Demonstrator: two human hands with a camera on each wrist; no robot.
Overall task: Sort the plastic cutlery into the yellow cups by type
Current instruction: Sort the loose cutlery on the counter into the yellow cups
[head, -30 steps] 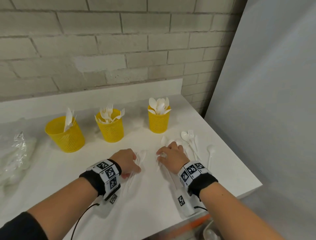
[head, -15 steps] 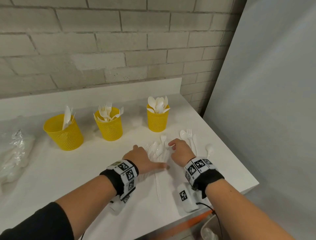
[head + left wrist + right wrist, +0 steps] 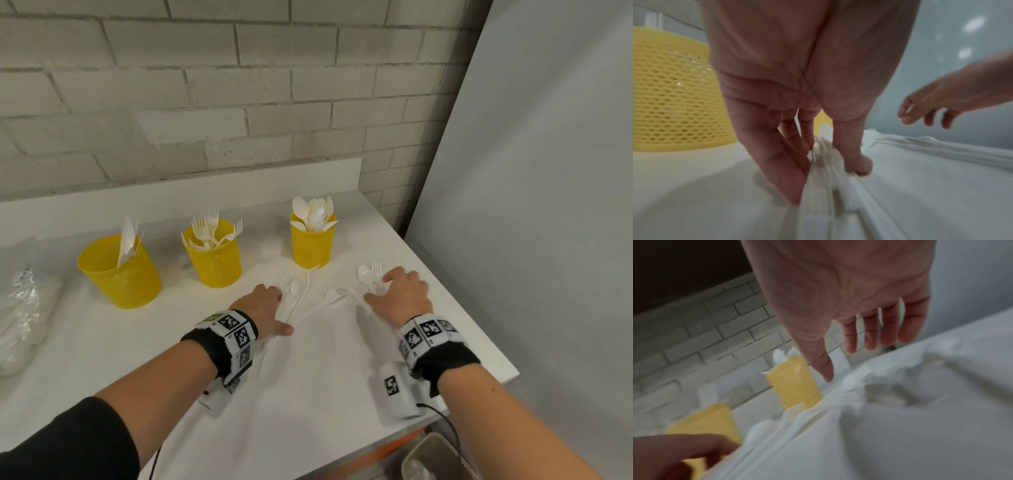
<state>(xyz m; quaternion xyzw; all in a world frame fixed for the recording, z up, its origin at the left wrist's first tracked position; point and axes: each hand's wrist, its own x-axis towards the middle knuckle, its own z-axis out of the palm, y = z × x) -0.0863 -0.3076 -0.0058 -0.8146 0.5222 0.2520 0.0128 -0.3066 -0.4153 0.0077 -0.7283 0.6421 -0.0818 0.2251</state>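
Three yellow mesh cups stand in a row at the back: the left cup [image 3: 120, 274] holds knives, the middle cup [image 3: 214, 260] forks, the right cup [image 3: 312, 246] spoons. My left hand [image 3: 282, 311] pinches the handle ends of a fanned bundle of white cutlery [image 3: 305, 298] lying on the table; the left wrist view shows thumb and fingers of that left hand [image 3: 826, 162] closed round the bundle [image 3: 824, 146]. My right hand [image 3: 380, 289] hovers with loose, straight fingers over a spoon [image 3: 363, 273] and a fork [image 3: 376, 268]. In the blurred right wrist view that right hand [image 3: 851, 361] holds nothing.
The white table [image 3: 308, 394] ends close to my right wrist and at the front. A crumpled clear plastic bag [image 3: 24, 308] lies at the far left. A grey panel [image 3: 531, 205] stands to the right; a bin [image 3: 435, 459] sits below the front edge.
My right hand has moved right, away from the centre pile to the spoon and fork near the table's right edge. The left hand has closed on the bundle, which now fans out.
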